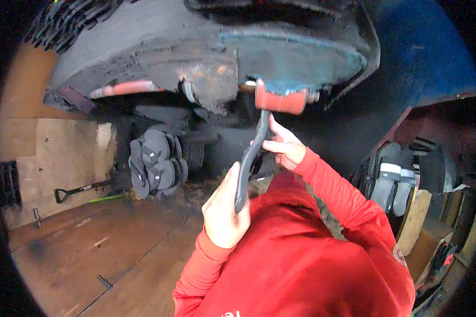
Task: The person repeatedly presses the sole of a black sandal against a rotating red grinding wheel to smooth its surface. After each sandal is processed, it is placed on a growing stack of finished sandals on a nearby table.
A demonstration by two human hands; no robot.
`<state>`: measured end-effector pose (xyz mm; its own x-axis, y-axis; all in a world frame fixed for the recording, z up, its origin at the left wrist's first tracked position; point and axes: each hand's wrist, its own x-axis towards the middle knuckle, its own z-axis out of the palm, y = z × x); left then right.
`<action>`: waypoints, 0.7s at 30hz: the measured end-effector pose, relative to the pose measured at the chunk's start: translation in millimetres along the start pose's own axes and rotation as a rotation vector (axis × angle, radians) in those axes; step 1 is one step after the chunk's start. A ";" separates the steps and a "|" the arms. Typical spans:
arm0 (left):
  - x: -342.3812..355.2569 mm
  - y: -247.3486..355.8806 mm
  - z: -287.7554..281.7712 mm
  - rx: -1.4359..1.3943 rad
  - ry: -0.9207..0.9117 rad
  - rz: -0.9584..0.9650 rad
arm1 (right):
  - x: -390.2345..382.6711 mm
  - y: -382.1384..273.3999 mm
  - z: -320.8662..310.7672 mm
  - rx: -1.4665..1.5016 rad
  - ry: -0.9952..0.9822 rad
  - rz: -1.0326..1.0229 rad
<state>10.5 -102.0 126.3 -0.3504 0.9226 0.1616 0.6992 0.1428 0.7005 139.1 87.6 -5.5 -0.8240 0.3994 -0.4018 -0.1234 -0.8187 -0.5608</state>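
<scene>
A dark grey sandal sole [252,156], seen edge-on and slightly curved, is held between my two hands. My left hand [225,214] grips its near end, with the fingers flat along one side. Farther up, my right hand [285,145] pinches the sole near its far end. The sole's far tip meets the lower left edge of a red sanding drum [281,101], which sticks out under the dusty machine housing [296,58]. Whether the tip presses on the drum or just touches it, I cannot tell.
Another red roller [126,89] shows under the housing at the left. Stacked grey sandals [158,164] stand at left, and more sandals [388,185] sit on the right beside wooden boards [413,222]. A black-handled tool [82,190] leans by the plywood wall [63,153].
</scene>
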 end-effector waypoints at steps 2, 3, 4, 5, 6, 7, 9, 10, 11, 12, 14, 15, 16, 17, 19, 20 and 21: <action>-45.3 -20.6 -4.0 -0.051 -0.012 -0.036 | -10.8 16.3 8.2 -0.017 -0.051 -0.112; -63.6 -30.6 -2.0 -0.053 -0.045 -0.149 | -17.8 22.3 12.1 -0.055 -0.121 -0.190; -75.8 -40.4 4.7 -0.115 -0.022 -0.151 | -17.8 25.9 16.6 -0.260 -0.125 -0.327; -82.9 -49.7 12.6 -0.126 -0.058 -0.259 | -23.5 27.3 18.2 -0.191 -0.136 -0.267; -85.4 -58.4 19.0 -0.224 -0.158 -0.332 | -22.7 28.4 20.4 -0.517 -0.016 -0.265; -81.3 -67.3 27.3 -0.281 -0.271 -0.509 | -25.1 28.5 20.4 -0.819 0.013 -0.404; -64.0 -81.1 39.0 -0.303 -0.168 -0.208 | -24.8 31.7 18.9 -0.847 0.021 -0.335; -54.0 -84.5 43.1 -0.464 -0.130 -0.294 | -26.0 36.2 17.7 -0.830 0.034 -0.337; -42.0 -88.3 44.3 -0.507 -0.136 -0.313 | -27.1 42.5 16.4 -0.822 0.068 -0.277; -31.1 -89.6 45.8 -0.494 -0.173 -0.313 | -31.6 50.3 15.1 -0.999 0.114 -0.314; -10.3 -89.6 50.6 -0.491 -0.237 -0.264 | -37.1 68.1 15.2 -1.123 0.093 -0.637; -1.8 -87.4 55.1 -0.505 -0.261 -0.231 | -38.4 75.3 15.5 -1.074 0.042 -0.532; 4.8 -84.7 59.8 -0.528 -0.264 -0.197 | -42.7 81.1 16.1 -1.033 -0.008 -0.555; 9.5 -79.9 67.9 -0.571 -0.239 -0.171 | -44.1 84.4 17.1 -1.094 -0.049 -0.514; 15.4 -71.4 80.8 -0.796 -0.228 -0.500 | -47.6 84.4 18.3 -1.131 -0.019 -0.462; 18.3 -68.0 85.2 -0.725 -0.193 -0.441 | -47.9 80.9 17.8 -1.123 -0.001 -0.406; 19.4 -64.4 90.4 -0.700 -0.181 -0.442 | -49.9 77.1 17.4 -1.172 0.016 -0.233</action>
<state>15.1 -60.9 21.4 -0.3535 0.8859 -0.3004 -0.0468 0.3040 0.9515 161.1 -2.6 -16.1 -0.8407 0.5001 -0.2075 0.3179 0.1456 -0.9369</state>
